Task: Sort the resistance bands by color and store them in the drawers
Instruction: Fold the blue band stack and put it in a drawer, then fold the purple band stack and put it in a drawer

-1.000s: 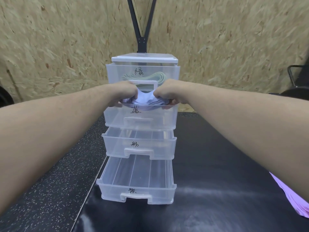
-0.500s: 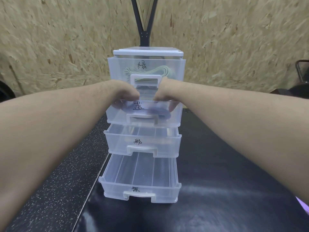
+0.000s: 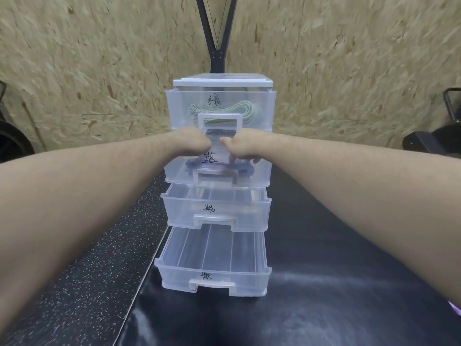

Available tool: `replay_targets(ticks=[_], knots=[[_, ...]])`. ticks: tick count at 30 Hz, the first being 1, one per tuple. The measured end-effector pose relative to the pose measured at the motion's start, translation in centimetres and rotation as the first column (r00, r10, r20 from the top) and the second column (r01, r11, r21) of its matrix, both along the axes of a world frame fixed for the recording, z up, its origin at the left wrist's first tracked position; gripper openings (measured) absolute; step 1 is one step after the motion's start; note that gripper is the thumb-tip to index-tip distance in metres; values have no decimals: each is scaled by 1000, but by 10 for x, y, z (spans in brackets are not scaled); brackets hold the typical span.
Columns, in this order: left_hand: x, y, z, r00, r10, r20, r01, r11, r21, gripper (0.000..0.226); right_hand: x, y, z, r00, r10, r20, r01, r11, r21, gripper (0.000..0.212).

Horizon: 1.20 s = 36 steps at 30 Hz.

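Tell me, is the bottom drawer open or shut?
Open. The bottom drawer is pulled out well past the drawer above, so its ribbed floor shows, with nothing in it.

blue bands [image 3: 219, 168] now down inside second drawer [image 3: 259, 176], both hands' fingers [image 3: 232, 159] dipped in after them

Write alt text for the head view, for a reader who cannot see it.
Both hands, left hand and right hand, reach into the open second drawer of a clear four-drawer unit, over the bluish bands lying inside. The top drawer holds green bands; the two lower drawers, pulled out, show no bands.
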<state>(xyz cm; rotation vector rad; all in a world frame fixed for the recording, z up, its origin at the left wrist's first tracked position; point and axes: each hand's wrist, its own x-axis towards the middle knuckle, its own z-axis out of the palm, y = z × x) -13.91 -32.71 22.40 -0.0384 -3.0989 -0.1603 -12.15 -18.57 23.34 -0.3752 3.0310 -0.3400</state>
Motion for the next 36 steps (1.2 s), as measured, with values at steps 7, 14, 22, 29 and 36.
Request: replay_targets(ticks=[7, 14, 22, 29, 36], knots=[[9, -7, -4, 981, -96, -167, 117, 986, 122, 33, -3, 8, -10, 990, 17, -143, -33, 993, -110, 63], [29, 14, 1, 940, -168, -297, 233, 952, 198, 23, 19, 48, 0, 947, 19, -319, -88, 975, -203, 48], [77, 99, -3, 863, -289, -415, 409, 882, 236, 23, 71, 146, -12, 941, -44, -335, -5, 990, -143, 30], [106, 196, -59, 828, -409, -384, 518, 821, 239, 18, 108, 242, -65, 973, -104, -207, 85, 992, -98, 25], [104, 301, -125, 830, -532, -169, 558, 791, 252, 30, 126, 347, -125, 977, -204, -56, 200, 977, -78, 27]])
